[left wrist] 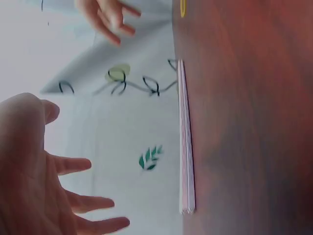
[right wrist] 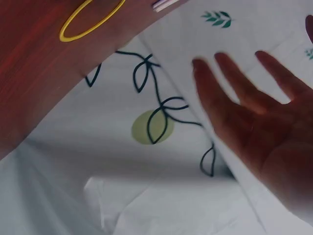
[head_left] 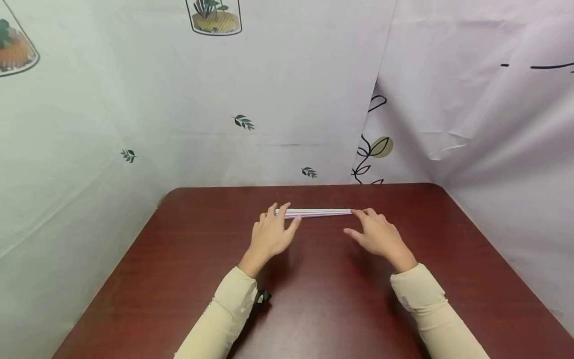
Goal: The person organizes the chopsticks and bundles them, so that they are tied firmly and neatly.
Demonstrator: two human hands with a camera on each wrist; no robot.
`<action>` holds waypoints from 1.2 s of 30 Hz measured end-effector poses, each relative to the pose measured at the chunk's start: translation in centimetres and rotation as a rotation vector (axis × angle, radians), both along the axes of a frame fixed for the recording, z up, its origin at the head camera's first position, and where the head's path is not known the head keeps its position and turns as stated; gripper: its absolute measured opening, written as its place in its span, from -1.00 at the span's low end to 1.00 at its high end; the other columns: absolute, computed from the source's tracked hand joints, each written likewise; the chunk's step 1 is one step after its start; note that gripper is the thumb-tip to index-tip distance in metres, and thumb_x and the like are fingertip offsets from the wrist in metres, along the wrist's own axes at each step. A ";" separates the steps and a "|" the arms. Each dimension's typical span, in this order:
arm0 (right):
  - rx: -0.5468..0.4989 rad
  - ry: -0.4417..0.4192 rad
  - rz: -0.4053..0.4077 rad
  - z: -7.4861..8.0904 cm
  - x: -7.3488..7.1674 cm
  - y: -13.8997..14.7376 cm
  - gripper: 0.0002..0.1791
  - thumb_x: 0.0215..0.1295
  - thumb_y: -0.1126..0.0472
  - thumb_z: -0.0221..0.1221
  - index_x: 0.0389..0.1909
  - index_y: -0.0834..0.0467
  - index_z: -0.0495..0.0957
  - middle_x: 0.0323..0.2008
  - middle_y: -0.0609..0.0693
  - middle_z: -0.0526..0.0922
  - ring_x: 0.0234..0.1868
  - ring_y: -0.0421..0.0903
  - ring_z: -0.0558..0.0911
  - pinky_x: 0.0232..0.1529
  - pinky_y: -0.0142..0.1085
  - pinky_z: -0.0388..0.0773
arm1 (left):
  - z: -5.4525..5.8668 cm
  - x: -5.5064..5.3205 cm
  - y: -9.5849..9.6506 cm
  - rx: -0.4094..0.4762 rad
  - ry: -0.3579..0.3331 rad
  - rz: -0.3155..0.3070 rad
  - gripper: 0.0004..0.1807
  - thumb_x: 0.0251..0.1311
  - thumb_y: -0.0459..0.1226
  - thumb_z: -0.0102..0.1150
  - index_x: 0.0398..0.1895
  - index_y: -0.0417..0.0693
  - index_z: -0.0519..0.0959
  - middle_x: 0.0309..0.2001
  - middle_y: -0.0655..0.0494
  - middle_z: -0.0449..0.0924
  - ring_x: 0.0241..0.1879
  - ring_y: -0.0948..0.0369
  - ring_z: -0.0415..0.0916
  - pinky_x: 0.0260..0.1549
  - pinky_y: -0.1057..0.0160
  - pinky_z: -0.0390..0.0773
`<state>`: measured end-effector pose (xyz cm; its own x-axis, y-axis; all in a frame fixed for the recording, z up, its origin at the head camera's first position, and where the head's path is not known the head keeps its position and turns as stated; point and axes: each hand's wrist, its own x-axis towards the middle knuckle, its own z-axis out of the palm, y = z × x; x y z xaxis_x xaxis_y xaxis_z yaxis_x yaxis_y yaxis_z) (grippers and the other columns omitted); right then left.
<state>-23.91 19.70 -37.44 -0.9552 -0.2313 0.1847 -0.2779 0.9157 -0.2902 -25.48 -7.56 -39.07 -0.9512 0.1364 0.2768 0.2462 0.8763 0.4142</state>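
Note:
Several long, thin, pale sticks (head_left: 325,212) lie side by side across the far part of the table; I cannot tell their kind. Over their left end in the head view is my left hand (head_left: 271,235), fingers spread. The left wrist view shows that hand (left wrist: 34,171) apart from the sticks (left wrist: 186,147), holding nothing. My right hand (head_left: 380,235) hovers by their right end, fingers extended. In the right wrist view, the palm and fingers of my right hand (right wrist: 259,112) are bare, and only a tip of the sticks (right wrist: 164,5) shows.
A thin yellow ring (right wrist: 63,37) lies on the table past the sticks' right end; it does not show in the head view. The reddish-brown table (head_left: 323,309) meets white patterned sheeting (head_left: 287,89) at the back and sides. A small dark object (head_left: 263,297) sits by the left sleeve.

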 end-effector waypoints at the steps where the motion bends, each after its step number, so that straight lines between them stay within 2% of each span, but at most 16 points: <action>1: -0.012 -0.013 0.006 0.2 -0.2 0.4 -0.33 0.31 -0.05 0.25 0.35 0.20 0.40 0.20 0.33 0.45 0.13 0.35 0.50 -0.07 0.27 0.48 | 0.0 -0.5 -0.3 0.002 -0.001 -0.007 -0.34 0.36 0.22 -0.09 0.43 0.17 0.34 0.40 -0.16 0.29 0.23 -0.20 0.37 0.05 -0.24 0.39; 5: -0.062 -0.068 0.035 0.6 -1.1 1.9 -0.38 0.28 0.06 0.30 0.32 0.19 0.43 0.10 0.26 0.56 0.12 0.26 0.54 -0.08 0.27 0.48 | -0.5 -2.7 -1.3 0.000 -0.007 -0.041 -0.38 0.31 0.08 0.10 0.41 0.15 0.37 0.36 -0.12 0.34 0.19 -0.18 0.40 0.01 -0.21 0.43; 8: -0.109 -0.081 0.049 0.7 -2.0 3.3 -0.43 0.26 0.13 0.32 0.27 0.20 0.47 -0.02 0.23 0.65 0.02 0.21 0.62 -0.13 0.21 0.52 | -1.3 -4.5 -1.9 0.035 -0.033 -0.054 -0.35 0.27 -0.01 0.22 0.42 0.12 0.36 0.36 -0.11 0.34 0.19 -0.19 0.39 0.01 -0.22 0.44; 13: -0.177 -0.120 0.066 0.2 -3.3 5.8 -0.51 0.23 0.20 0.32 0.16 0.28 0.53 -0.19 0.20 0.71 -0.14 0.15 0.68 -0.17 0.10 0.56 | -2.8 -7.1 -2.8 0.161 -0.135 -0.086 -0.26 0.20 -0.12 0.35 0.43 -0.01 0.33 0.36 -0.21 0.29 0.27 -0.24 0.28 0.06 -0.28 0.40; 17: -0.167 -0.180 0.080 -0.6 -4.2 7.6 -0.56 0.19 0.25 0.33 0.05 0.38 0.56 -0.27 0.20 0.70 -0.20 0.15 0.68 -0.20 0.04 0.58 | -3.9 -8.7 -3.4 0.199 -0.206 -0.121 -0.22 0.12 -0.19 0.44 0.40 -0.13 0.33 0.30 -0.27 0.31 0.31 -0.20 0.24 0.19 -0.18 0.34; 21: -0.131 -0.229 0.076 -1.1 -5.3 9.0 -0.61 0.15 0.27 0.35 -0.05 0.41 0.58 -0.31 0.20 0.69 -0.26 0.12 0.66 -0.24 -0.01 0.58 | -4.1 -9.7 -3.5 0.197 -0.199 -0.153 -0.25 0.03 -0.26 0.50 0.31 -0.21 0.41 0.22 -0.26 0.41 0.26 -0.16 0.30 0.23 -0.11 0.32; 25: -0.112 -0.284 0.079 -1.7 -6.2 9.2 -0.69 0.12 0.29 0.38 -0.17 0.38 0.61 -0.37 0.10 0.67 -0.33 0.02 0.63 -0.24 -0.05 0.56 | -4.1 -10.1 -4.0 0.178 -0.180 -0.168 -0.37 0.04 -0.31 0.48 0.21 -0.27 0.50 0.12 -0.19 0.51 0.20 -0.12 0.37 0.22 -0.10 0.32; 30: -0.096 -0.316 0.065 -2.4 -6.9 9.0 -0.75 0.07 0.31 0.42 -0.30 0.35 0.61 -0.46 0.02 0.62 -0.40 -0.05 0.58 -0.28 -0.10 0.54 | -4.2 -10.5 -4.2 0.159 -0.208 -0.148 -0.47 0.09 -0.35 0.44 0.16 -0.26 0.56 0.07 -0.17 0.54 0.11 -0.07 0.46 0.17 -0.05 0.40; 36: -0.115 -0.323 0.032 -2.9 -6.9 9.0 -0.78 0.04 0.33 0.43 -0.35 0.30 0.58 -0.51 -0.01 0.58 -0.45 -0.10 0.54 -0.33 -0.16 0.50 | -4.5 -11.0 -3.9 0.157 -0.210 -0.126 -0.49 0.08 -0.35 0.45 0.14 -0.25 0.58 0.05 -0.17 0.56 0.08 -0.06 0.49 0.12 -0.01 0.45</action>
<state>-30.84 28.67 -40.33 -0.9612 -0.2569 -0.1000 -0.1823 0.8645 -0.4684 -36.47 -11.48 -43.52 -0.9682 0.2281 0.1026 0.2434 0.7651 0.5961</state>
